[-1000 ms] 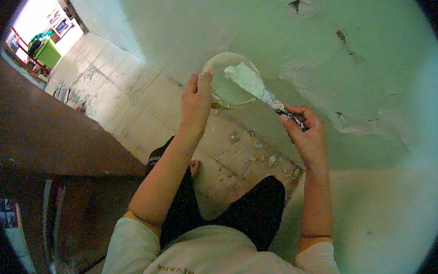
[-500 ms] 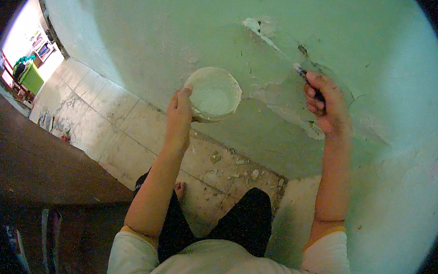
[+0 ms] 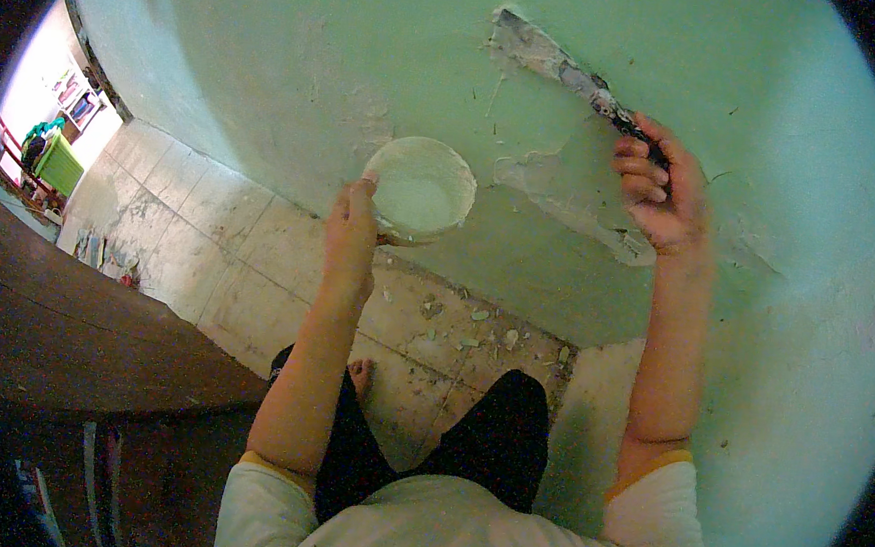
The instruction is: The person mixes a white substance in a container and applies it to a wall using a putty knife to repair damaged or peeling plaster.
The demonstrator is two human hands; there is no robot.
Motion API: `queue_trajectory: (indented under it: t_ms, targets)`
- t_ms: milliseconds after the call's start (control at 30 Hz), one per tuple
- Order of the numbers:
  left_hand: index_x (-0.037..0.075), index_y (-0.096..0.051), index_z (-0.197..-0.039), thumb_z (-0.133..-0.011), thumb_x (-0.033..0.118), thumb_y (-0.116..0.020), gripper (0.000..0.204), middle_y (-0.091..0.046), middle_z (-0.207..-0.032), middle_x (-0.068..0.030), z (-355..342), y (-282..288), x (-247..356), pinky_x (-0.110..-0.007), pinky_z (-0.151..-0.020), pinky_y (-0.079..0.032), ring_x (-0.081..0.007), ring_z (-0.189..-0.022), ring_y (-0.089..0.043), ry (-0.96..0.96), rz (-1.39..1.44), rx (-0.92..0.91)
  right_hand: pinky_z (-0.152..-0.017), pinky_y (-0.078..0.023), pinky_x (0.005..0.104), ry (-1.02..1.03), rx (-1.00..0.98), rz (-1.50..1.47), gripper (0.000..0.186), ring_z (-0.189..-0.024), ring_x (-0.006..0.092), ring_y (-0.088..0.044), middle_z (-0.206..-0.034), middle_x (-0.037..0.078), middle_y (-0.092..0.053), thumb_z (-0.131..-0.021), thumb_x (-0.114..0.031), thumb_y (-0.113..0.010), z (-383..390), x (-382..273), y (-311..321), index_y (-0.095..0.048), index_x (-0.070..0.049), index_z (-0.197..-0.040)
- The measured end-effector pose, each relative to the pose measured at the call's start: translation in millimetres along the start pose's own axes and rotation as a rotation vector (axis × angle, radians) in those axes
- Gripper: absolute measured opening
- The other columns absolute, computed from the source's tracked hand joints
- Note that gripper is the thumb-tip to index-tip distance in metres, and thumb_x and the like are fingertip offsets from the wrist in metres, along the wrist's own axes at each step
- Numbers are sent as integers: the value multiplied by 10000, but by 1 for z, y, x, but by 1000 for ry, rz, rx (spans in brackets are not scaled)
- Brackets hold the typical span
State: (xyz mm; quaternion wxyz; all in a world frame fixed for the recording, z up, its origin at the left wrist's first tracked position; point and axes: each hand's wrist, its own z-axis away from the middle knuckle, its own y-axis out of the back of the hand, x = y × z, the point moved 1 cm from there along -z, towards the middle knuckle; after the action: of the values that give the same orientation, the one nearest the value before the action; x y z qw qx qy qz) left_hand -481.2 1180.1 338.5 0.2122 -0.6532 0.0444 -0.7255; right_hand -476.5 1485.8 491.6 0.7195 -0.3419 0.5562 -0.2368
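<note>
Spreading filler [image 3: 423, 201] seems the step, the right hand [image 3: 668, 192] gripping a putty knife [image 3: 582, 80] at the far wall [image 3: 371, 49], the left hand [image 3: 353, 218] a round tub [image 3: 420, 148] nearer, leftward, and the next stroke likely needs steady pressure.

We see the wall [image 3: 370, 59] spanning the top and right of the frame. Before it, at upper centre, the scraper [image 3: 575, 78] slants up-left from our right hand [image 3: 668, 192]. Lower and to its left, at centre, is the tub [image 3: 455, 167], our left hand [image 3: 352, 223] at its left edge. Below, flakes [image 3: 480, 316] lie on the floor [image 3: 279, 249]; a basket [image 3: 60, 163] stands at upper left.
</note>
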Motion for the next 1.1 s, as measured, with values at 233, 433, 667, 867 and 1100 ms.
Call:
queue_trajectory:
  t_ms: [233, 433, 667, 867, 1100]
  targets:
    - [7, -575, -1140, -960, 443, -517, 476, -577, -1015, -96, 0, 1, -4, -361, -719, -520, -197, -915, -579, -15, -29, -24, -324, -275, 170, 135, 69, 238, 194, -460, 23, -344, -713, 6, -450, -972, -170, -572, 9, -7, -14, -452, -55, -873]
    - [10, -491, -1295, -959, 447, -471, 551, -549, -1207, -156, 3, 0, -3, -397, -761, -534, -267, -1037, -588, 15, -60, -92, -323, -290, 172, 100, 71, 163, 171, -459, 26, -350, -708, 7, -456, -973, -162, -567, 9, -2, -12, -464, -47, -901]
    - [32, -456, -1373, -956, 450, -467, 590, -521, -1324, -179, 3, 1, -5, -423, -819, -529, -306, -1119, -576, 30, -77, -90, -334, -284, 167, 101, 72, 249, 119, -466, 24, -349, -713, -2, -457, -968, -152, -563, 11, 1, -13, -504, -53, -999]
    - [30, -468, -1360, -963, 443, -476, 573, -547, -1294, -166, 1, 0, -9, -419, -803, -541, -300, -1101, -590, 0, -82, -83, -348, -264, 162, 310, 157, 620, 156, -464, 1, -327, -703, -40, -455, -954, -203, -598, 16, 0, -20, -549, -85, -1044]
    - [19, -469, -1356, -967, 437, -465, 571, -556, -1278, -172, -4, 4, -11, -409, -758, -563, -292, -1073, -611, -8, -73, -88, -328, -251, 185, 382, 275, 717, 185, -414, 13, -325, -649, -51, -465, -952, -285, -598, 34, -6, -25, -549, -118, -1015]
